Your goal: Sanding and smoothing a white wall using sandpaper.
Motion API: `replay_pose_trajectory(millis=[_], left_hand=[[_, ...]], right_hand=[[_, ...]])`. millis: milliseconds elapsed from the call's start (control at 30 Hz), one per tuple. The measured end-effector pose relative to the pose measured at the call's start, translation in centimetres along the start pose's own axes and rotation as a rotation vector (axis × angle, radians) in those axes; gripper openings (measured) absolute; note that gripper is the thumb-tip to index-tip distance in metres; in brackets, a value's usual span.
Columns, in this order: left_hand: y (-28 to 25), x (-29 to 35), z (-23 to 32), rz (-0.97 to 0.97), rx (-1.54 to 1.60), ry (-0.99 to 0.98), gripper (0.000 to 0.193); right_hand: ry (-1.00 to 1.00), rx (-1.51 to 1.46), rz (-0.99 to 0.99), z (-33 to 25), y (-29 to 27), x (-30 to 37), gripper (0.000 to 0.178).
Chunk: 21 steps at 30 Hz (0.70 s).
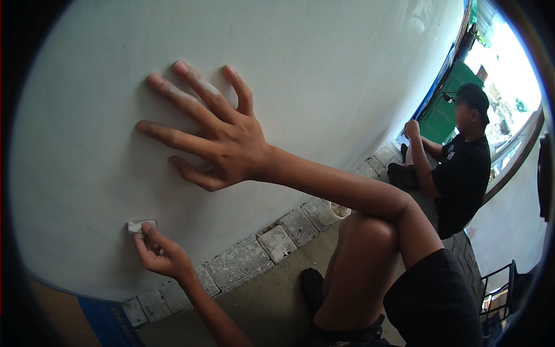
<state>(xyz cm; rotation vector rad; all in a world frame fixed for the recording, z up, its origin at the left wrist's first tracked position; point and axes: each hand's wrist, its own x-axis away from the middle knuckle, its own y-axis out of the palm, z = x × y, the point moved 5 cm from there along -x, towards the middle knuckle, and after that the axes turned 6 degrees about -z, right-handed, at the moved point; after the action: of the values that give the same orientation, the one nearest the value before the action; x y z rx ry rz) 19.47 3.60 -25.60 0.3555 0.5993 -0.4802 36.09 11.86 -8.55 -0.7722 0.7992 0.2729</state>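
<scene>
My right hand (222, 136) lies against the smooth white wall (324, 81) with its fingers spread wide; white dust marks some of them. Lower down and to the left, my left hand (165, 251) pinches a small whitish-grey rectangular block (139, 226) between thumb and fingers. The block rests flat at the wall, and its underside is hidden. My right forearm stretches across from the right, near my bent knee.
A row of grey paving blocks (240, 263) runs along the wall's foot. A white cup (330, 214) stands there beside my knee. Cardboard (58, 312) with a blue band lies at lower left. Another person (465, 168) in black sits by the wall at right.
</scene>
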Motion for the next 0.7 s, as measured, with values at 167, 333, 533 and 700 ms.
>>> replay_pose_trajectory(millis=[167,333,533,700], left_hand=[[-2.6,-2.4,-1.1,0.014,0.032,-0.113,0.030],[-1.5,-0.9,-1.2,-0.016,-0.009,-0.094,0.025],[0.5,-0.2,0.7,-0.108,-0.133,0.014,0.028],[-1.2,-2.2,0.1,0.012,0.009,-0.115,0.029]], right_hand=[[-0.003,0.007,-0.026,-0.3,-0.2,0.1,0.057],[-0.009,-0.026,-0.018,-0.4,0.0,0.2,0.059],[0.002,-0.016,-0.029,0.2,0.2,0.2,0.058],[-0.002,-0.029,-0.078,0.3,0.3,0.2,0.059]])
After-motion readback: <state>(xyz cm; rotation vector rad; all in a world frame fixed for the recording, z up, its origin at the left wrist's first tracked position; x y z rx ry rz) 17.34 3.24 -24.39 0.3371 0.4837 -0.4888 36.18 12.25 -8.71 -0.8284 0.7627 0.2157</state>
